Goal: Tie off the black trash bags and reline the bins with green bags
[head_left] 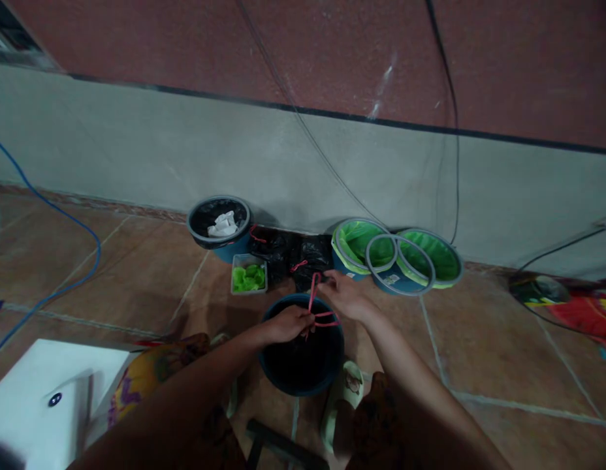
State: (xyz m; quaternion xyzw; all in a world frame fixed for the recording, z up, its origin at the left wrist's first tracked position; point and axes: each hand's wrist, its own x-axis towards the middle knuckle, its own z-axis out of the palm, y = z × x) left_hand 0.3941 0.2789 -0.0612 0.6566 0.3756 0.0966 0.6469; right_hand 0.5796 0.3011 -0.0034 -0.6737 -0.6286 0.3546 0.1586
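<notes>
Red drawstrings (318, 312) of a black bag, held in both hands over a dark blue bin (302, 356) on the tiled floor.

The left hand (287, 324) was closed around the strings at the bin's rim; the right hand (345, 297) pinched them just above. Behind stood a tray of green pieces (249, 274), a lined bin holding white paper (219, 225), folded black bags (293, 251), and two green-lined bins (396, 258) against the wall.
</notes>
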